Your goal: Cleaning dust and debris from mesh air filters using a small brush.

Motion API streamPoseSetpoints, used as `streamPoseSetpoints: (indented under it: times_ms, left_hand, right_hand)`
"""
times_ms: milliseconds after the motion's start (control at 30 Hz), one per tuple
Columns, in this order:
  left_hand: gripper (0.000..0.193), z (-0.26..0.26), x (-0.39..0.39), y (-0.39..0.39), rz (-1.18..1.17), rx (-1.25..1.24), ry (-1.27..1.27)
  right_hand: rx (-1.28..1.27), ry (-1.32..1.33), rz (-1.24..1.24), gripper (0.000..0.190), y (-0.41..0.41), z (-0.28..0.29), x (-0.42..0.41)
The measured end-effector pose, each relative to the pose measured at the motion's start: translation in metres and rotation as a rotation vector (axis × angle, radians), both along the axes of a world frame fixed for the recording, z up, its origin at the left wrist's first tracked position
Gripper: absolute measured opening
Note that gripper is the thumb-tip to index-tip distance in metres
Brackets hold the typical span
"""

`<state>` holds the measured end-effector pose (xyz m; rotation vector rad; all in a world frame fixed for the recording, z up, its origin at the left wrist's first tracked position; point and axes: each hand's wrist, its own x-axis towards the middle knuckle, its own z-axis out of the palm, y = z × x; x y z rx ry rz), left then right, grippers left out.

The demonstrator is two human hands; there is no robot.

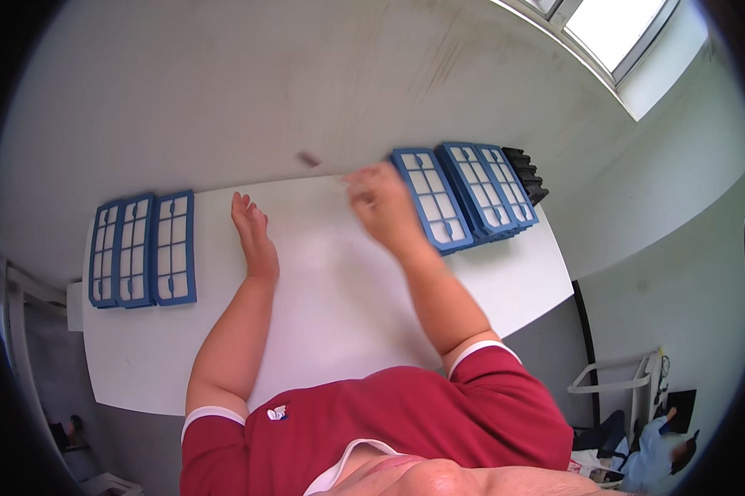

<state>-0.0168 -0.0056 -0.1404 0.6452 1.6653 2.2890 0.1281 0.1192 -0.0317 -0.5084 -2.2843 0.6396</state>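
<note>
My left hand (256,239) is raised at the back left of the white table (323,297). Its fingers stretch away from me and hold nothing. Closest to it are several blue-framed pleated filters (173,248), standing in a row of three stacks at the left. My right hand (383,208) is blurred by motion, its fingers partly curled. It is beside a blue-framed filter (431,198) on the right-hand stacks and overlaps that edge in view; whether it touches cannot be told. Nothing shows clearly in its grasp.
More filter stacks (481,186) stand at the back right, against black ribbed parts (524,173). A wall (254,93) rises behind the table, with a small dark blurred patch (308,159) in front of or on it. Another person (648,456) sits at lower right near a white frame (614,375).
</note>
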Motion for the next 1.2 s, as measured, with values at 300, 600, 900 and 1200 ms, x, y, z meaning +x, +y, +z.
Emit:
streamPoseSetpoints:
  times_ms: [300, 600, 900, 1200]
  left_hand:
    - [0.056, 0.007, -0.001, 0.000, -0.007, -0.014, -0.035]
    - [0.055, 0.011, -0.001, 0.000, -0.041, 0.033, -0.095]
    - [0.071, 0.031, 0.017, -0.006, -0.517, 0.331, -0.358]
    - [0.087, 0.071, 0.029, -0.017, -0.553, 0.597, -0.347]
  right_hand:
    - [0.064, -0.711, -0.599, 0.051, 0.035, 0.037, 0.075]
    - [0.082, -0.757, -0.638, 0.054, 0.040, 0.021, 0.076]
    - [0.145, -0.290, -0.013, 0.046, -0.011, 0.006, 0.064]
    - [-0.101, -0.201, 0.288, 0.051, -0.052, 0.003, 0.027]
